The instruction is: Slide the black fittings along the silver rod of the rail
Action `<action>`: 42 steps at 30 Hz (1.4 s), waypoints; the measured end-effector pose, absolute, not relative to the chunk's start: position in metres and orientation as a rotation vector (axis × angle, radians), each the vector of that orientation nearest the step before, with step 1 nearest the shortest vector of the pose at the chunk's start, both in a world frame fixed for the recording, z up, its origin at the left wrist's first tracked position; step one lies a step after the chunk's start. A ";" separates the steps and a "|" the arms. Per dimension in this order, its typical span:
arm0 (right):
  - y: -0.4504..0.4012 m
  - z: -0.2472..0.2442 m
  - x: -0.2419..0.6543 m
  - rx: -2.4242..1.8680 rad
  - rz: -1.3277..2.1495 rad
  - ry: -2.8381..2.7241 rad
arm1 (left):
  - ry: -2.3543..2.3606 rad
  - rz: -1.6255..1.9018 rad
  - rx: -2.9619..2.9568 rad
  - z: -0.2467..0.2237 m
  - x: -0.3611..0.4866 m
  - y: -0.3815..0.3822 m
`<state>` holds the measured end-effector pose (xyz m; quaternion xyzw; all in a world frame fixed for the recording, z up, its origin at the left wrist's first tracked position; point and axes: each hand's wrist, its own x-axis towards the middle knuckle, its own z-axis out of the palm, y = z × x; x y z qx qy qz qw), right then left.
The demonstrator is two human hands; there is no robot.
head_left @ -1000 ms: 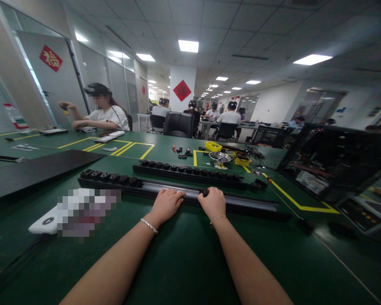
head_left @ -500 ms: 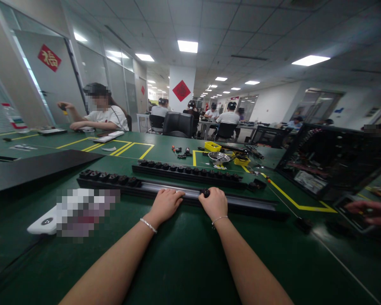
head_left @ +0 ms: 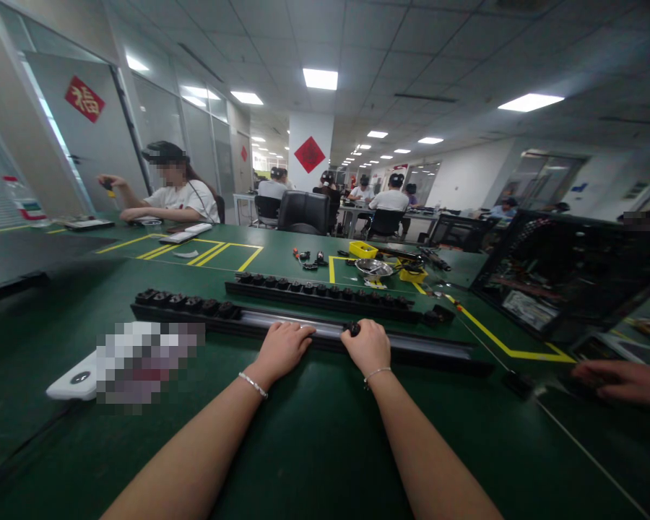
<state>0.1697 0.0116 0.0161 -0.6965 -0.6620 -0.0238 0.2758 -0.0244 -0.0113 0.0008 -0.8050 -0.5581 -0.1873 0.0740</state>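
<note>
A long black power strip housing [head_left: 433, 350] lies across the table in front of me, its channel showing a pale inner surface. Several black socket modules [head_left: 192, 305] sit in a row in its left part. My left hand [head_left: 284, 350] is closed over the housing's near edge around the middle, fingers bent into the channel. Just right of it, my right hand [head_left: 368, 345] pinches a small black socket module [head_left: 352, 328] at the channel. Behind lies a second strip [head_left: 325, 290] with a full row of modules.
A white device [head_left: 81, 375] with a cable lies at left. Yellow bins [head_left: 362, 250], a metal bowl [head_left: 373, 269] and loose black parts are beyond the strips. At right stands an open computer case [head_left: 552, 278], near another person's hand [head_left: 622, 379]. A co-worker [head_left: 176, 195] sits far left.
My right hand and the module have shifted very slightly right; my left hand has stayed put. The dark panel at left has moved leftward. The other person's hand at right has come lower and closer.
</note>
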 end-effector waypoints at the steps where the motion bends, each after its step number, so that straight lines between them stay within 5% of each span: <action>1: 0.012 0.016 0.170 -1.872 -0.061 -1.781 | -1.671 -0.564 -2.416 0.001 -0.024 -0.011; 42: 0.010 0.011 0.190 -1.799 -0.096 -1.831 | -1.672 -0.560 -2.418 0.000 -0.025 -0.010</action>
